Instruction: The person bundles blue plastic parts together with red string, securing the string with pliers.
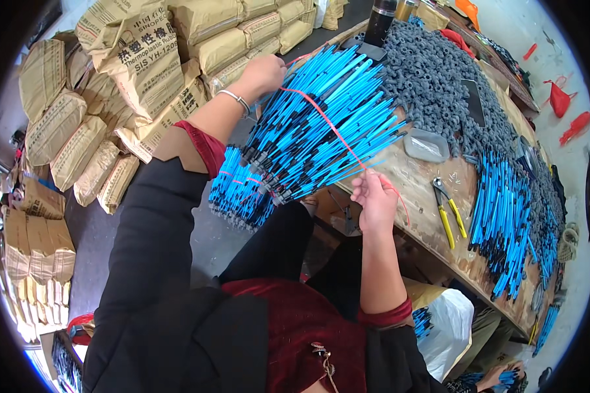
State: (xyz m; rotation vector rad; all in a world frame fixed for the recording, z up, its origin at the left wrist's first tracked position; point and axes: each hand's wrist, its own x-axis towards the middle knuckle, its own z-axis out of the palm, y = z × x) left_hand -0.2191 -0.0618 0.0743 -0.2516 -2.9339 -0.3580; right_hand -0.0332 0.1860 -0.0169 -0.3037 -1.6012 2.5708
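Observation:
A thick bundle of thin blue rods with black and grey ends (pixel 347 82) lies slanted in front of me, partly over the table edge. Across its top runs a red cord (pixel 322 116). My right hand (pixel 375 202) pinches that cord at the bundle's near right side, its loose end hanging down past the fingers. At the bundle's far left, my left hand (pixel 263 74) is closed on the cord too, with a stretch of red showing beyond the fingers. Below stands another bundle of blue rods (pixel 224 196), bound with pinkish-red bands.
The wooden table (pixel 410 187) holds a clear plastic tray (pixel 426 145), yellow-handled pliers (pixel 448 213), a heap of grey fittings (pixel 432 78), a dark phone (pixel 472 103) and loose blue rods (pixel 501 209). Paper sacks (pixel 137 59) stack at left. Another person's hand (pixel 495 378) shows lower right.

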